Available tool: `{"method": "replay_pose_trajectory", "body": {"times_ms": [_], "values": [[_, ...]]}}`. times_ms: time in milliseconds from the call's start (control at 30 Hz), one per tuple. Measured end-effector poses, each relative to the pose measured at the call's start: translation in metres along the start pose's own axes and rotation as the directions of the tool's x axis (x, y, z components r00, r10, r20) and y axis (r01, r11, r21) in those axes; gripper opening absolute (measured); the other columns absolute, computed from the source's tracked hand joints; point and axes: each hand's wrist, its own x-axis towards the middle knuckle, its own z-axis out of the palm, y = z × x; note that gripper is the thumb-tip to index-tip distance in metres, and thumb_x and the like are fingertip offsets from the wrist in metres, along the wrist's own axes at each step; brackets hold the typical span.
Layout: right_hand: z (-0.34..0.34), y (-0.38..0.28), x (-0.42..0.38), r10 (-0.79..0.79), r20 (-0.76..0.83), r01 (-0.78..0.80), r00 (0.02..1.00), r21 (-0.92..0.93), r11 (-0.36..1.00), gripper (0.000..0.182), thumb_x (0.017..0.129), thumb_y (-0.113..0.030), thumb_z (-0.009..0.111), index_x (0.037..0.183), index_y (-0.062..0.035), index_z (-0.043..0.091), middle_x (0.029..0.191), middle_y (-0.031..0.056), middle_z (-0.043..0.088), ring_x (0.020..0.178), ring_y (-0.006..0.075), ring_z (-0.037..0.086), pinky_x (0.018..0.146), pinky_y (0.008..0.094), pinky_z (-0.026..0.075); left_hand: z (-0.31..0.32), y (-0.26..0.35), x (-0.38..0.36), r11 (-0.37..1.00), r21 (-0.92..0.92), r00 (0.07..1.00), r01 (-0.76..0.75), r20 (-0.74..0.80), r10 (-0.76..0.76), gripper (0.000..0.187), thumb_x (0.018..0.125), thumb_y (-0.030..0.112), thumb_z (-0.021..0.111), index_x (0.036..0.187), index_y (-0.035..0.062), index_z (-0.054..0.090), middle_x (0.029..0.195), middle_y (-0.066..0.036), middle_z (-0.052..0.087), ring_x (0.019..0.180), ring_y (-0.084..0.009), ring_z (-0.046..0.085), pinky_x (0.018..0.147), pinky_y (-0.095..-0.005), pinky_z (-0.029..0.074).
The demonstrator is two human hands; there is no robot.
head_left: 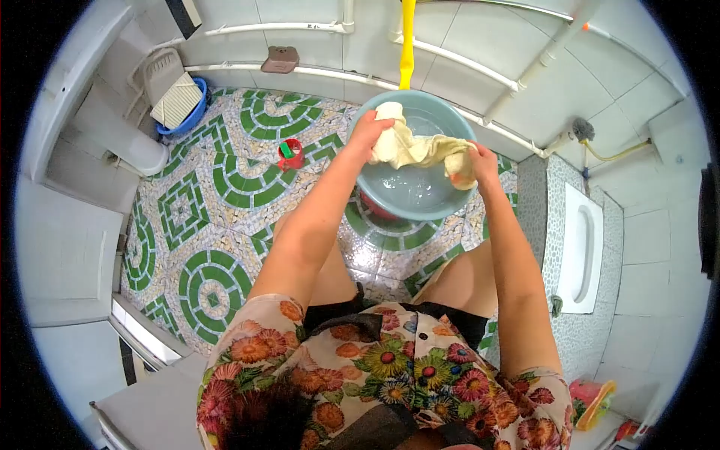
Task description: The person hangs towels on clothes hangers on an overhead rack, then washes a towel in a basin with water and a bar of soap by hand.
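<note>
A pale yellow cloth (427,151), bunched and twisted, stretches between my two hands above a blue-grey basin (416,212). My left hand (369,133) is closed on the cloth's left end, near the basin's left rim. At the right rim my right hand (484,163) grips the other end, with a fold hanging below it. Clear water (405,187) with bright reflections lies in the basin beneath. Part of a red object (375,206) shows under the basin's left side; the rest of it is hidden.
A red cup (291,154) with something green in it stands on the patterned floor to the left. A blue tub (196,116) with a washboard (178,101) sits at the far left. A squat toilet (581,251) is set in a raised step on the right. A yellow handle (407,45) rises behind the basin.
</note>
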Motion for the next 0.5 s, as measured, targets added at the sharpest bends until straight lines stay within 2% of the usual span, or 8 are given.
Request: {"method": "replay_pose_trajectory", "body": {"times_ms": [100, 167, 267, 300, 333, 367, 400, 500], "values": [[-0.001, -0.005, -0.002, -0.002, 0.006, 0.001, 1.0, 0.11, 0.994, 0.03, 0.082, -0.007, 0.048, 0.106, -0.0054, 0.066, 0.092, 0.0067, 0.067, 0.082, 0.0146, 0.061, 0.076, 0.0279, 0.048, -0.005, -0.021, 0.006, 0.991, 0.132, 1.0, 0.021, -0.002, -0.02, 0.033, 0.083, 0.01, 0.06, 0.113, -0.0018, 0.053, 0.098, -0.011, 0.063, 0.086, -0.0222, 0.063, 0.073, -0.0351, 0.052], [-0.003, 0.001, -0.007, 0.027, 0.116, -0.018, 0.993, -0.082, 0.996, 0.03, 0.082, -0.005, 0.048, 0.108, -0.0048, 0.065, 0.093, 0.0082, 0.066, 0.083, 0.0151, 0.061, 0.076, 0.0277, 0.049, -0.008, -0.032, 0.009, 0.904, 0.426, 0.999, -0.044, 0.017, 0.041, 0.036, 0.081, 0.008, 0.057, 0.116, -0.0025, 0.051, 0.109, -0.016, 0.058, 0.095, -0.0273, 0.06, 0.08, -0.0394, 0.049], [-0.004, 0.029, 0.008, -0.05, 0.3, 0.165, 0.953, -0.372, 0.914, 0.031, 0.079, -0.012, 0.055, 0.108, -0.0048, 0.064, 0.094, 0.0141, 0.066, 0.085, 0.0224, 0.063, 0.077, 0.0325, 0.049, 0.002, -0.042, -0.003, 0.338, 0.941, 0.944, 0.034, -0.142, 0.298, 0.043, 0.08, 0.005, 0.054, 0.122, -0.0014, 0.046, 0.126, -0.022, 0.046, 0.11, -0.0333, 0.051, 0.091, -0.0423, 0.043], [0.0, 0.022, 0.003, -0.012, 0.365, 0.197, 0.931, -0.476, 0.857, 0.032, 0.078, -0.015, 0.057, 0.108, -0.0055, 0.064, 0.096, 0.0159, 0.066, 0.087, 0.0245, 0.063, 0.079, 0.034, 0.049, -0.002, -0.048, -0.004, 0.121, 0.99, 0.948, -0.066, 0.024, 0.319, 0.056, 0.078, 0.008, 0.055, 0.13, 0.0002, 0.037, 0.138, -0.024, 0.032, 0.124, -0.0355, 0.038, 0.102, -0.0425, 0.032], [0.004, 0.019, 0.002, 0.034, 0.425, 0.237, 0.905, -0.568, 0.788, 0.033, 0.077, -0.018, 0.059, 0.108, -0.0061, 0.064, 0.099, 0.0178, 0.065, 0.089, 0.0267, 0.063, 0.08, 0.0354, 0.049, -0.002, -0.062, 0.0, -0.057, 0.985, 0.935, -0.161, 0.171, 0.311, 0.059, 0.077, 0.011, 0.056, 0.132, 0.0003, 0.035, 0.139, -0.022, 0.031, 0.126, -0.0352, 0.035, 0.104, -0.0426, 0.029], [0.013, 0.033, 0.008, 0.023, 0.429, 0.275, 0.903, -0.618, 0.737, 0.053, 0.075, -0.028, 0.064, 0.124, -0.0115, 0.054, 0.122, 0.0238, 0.053, 0.109, 0.0334, 0.054, 0.091, 0.0415, 0.043, -0.001, -0.078, 0.005, -0.234, 0.938, 0.909, -0.255, 0.315, 0.274, 0.063, 0.076, 0.013, 0.058, 0.133, 0.0004, 0.034, 0.141, -0.021, 0.03, 0.128, -0.035, 0.033, 0.105, -0.0427, 0.027], [0.024, 0.037, 0.008, 0.0, 0.426, 0.305, 0.905, -0.648, 0.697, 0.059, 0.075, -0.03, 0.065, 0.129, -0.0135, 0.047, 0.128, 0.0234, 0.046, 0.113, 0.0344, 0.049, 0.093, 0.0432, 0.04, 0.002, -0.091, 0.007, -0.4, 0.85, 0.868, -0.344, 0.45, 0.209, 0.067, 0.075, 0.016, 0.059, 0.134, 0.0004, 0.033, 0.142, -0.019, 0.029, 0.13, -0.0347, 0.03, 0.106, -0.0427, 0.025], [0.066, 0.044, -0.006, -0.015, 0.45, 0.377, 0.893, -0.731, 0.568, 0.079, 0.073, -0.035, 0.068, 0.14, -0.0185, 0.03, 0.142, 0.0216, 0.028, 0.125, 0.0379, 0.036, 0.1, 0.048, 0.033, 0.014, -0.102, -0.005, -0.377, 0.827, 0.889, -0.417, 0.457, 0.019, 0.084, 0.069, 0.035, 0.069, 0.138, 0.005, 0.031, 0.143, -0.016, 0.028, 0.134, -0.0349, 0.022, 0.109, -0.0497, 0.014]]}}
